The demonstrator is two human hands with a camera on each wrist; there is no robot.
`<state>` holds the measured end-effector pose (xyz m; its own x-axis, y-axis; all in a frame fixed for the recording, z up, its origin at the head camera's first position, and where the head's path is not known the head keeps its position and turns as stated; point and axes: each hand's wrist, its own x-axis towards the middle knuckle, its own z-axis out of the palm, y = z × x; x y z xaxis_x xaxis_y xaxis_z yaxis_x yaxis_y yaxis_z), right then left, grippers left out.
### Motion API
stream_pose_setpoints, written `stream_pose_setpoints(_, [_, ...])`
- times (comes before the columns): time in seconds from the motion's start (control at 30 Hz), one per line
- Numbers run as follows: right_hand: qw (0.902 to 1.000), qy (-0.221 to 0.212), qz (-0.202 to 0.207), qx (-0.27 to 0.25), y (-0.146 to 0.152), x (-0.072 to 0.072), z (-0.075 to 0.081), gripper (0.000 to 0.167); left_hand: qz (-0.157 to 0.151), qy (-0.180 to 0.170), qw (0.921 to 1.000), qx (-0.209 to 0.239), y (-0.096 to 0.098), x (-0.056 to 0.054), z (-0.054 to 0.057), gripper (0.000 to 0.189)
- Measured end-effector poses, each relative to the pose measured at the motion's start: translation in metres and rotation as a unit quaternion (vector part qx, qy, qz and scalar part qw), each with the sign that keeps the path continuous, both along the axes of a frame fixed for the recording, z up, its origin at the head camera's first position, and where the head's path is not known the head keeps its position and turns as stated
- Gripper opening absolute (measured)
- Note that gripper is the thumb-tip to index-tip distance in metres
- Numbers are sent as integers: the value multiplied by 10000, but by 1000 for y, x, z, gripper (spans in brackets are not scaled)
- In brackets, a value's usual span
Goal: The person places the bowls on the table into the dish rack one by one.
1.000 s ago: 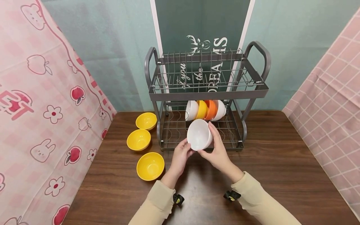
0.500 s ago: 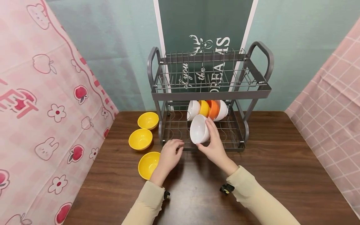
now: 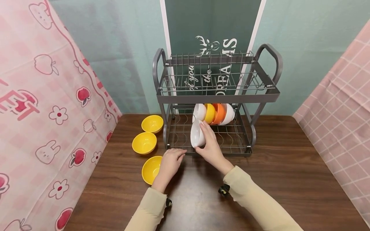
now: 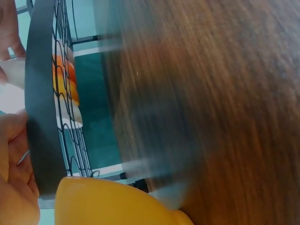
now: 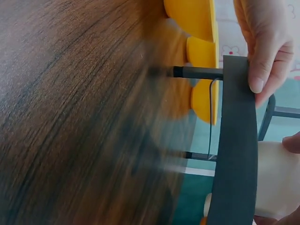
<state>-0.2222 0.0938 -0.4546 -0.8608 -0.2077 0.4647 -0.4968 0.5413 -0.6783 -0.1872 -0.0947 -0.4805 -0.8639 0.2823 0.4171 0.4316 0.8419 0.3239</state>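
My right hand (image 3: 212,149) holds a white bowl (image 3: 197,134) over the front of the lower tier of a grey two-tier dish rack (image 3: 218,98). The bowl is tipped on its side with its mouth facing left; thumb and fingers span its outside. My left hand (image 3: 170,163) rests at the rack's lower front rail (image 5: 236,140), near the left corner, and holds no bowl. Behind the held bowl, several bowls stand on edge in a row: a white bowl (image 3: 198,112), a yellow bowl (image 3: 210,113), an orange bowl (image 3: 218,113) and another white bowl (image 3: 229,114).
Left of the rack, three yellow bowls stand mouth up on the wooden table (image 3: 289,179): a back bowl (image 3: 152,124), a middle bowl (image 3: 144,143) and a front bowl (image 3: 151,170), partly hidden by my left hand. The rack's upper tier overhangs the lower one.
My left hand has let go of the white bowl and moved left to the rack's front rail. My right hand has kept hold, turning the bowl's mouth further left and shifting it slightly left.
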Motion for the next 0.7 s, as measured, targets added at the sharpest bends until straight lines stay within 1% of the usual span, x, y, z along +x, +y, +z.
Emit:
stream_pose_setpoints(0.07, [10000, -59, -12, 60, -2, -2, -1, 89, -37, 29, 10000, 75, 0, 0, 0, 18])
stream_pose_setpoints(0.23, [9991, -290, -85, 283, -9, -5, -1, 91, -132, 284, 9993, 216, -1, 0, -1, 18])
stream_pose_setpoints(0.33, [9987, -368, -115, 331, -13, -8, -1, 92, -146, 362, 9989, 264, -1, 0, -1, 18])
stream_pose_setpoints(0.47, [9985, -379, -119, 372, -18, -11, -2, 91, -99, 312, 9991, 282, 0, -1, -2, 18])
stream_pose_setpoints(0.7, [9977, -363, -318, 483, -26, -15, -6, 91, -35, 232, 9990, 373, 0, -1, -3, 19])
